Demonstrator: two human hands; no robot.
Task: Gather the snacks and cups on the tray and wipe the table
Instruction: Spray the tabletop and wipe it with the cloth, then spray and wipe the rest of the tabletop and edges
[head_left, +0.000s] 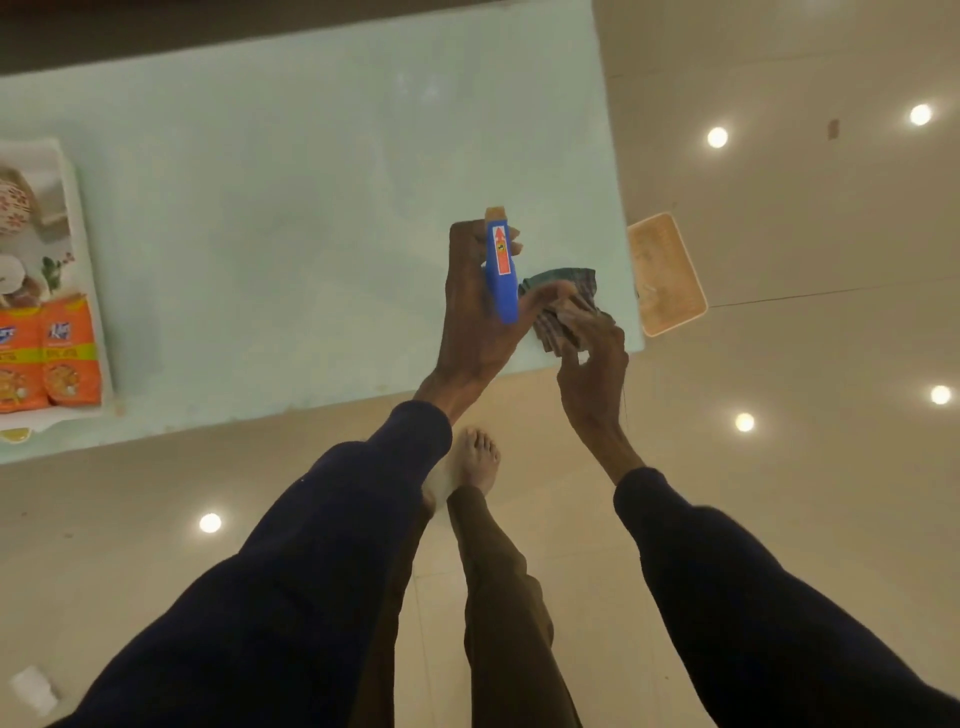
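In the head view, a blue spray bottle (501, 275) is held over the green table (311, 208) by the left hand (475, 322), with fingers curled round it. A folded checked cloth (571, 280) is pinched by the right hand (592, 374) near the table's corner. Orange snack packs (49, 358) and a patterned cup (15, 208) are kept in the white tray (47, 156), far left.
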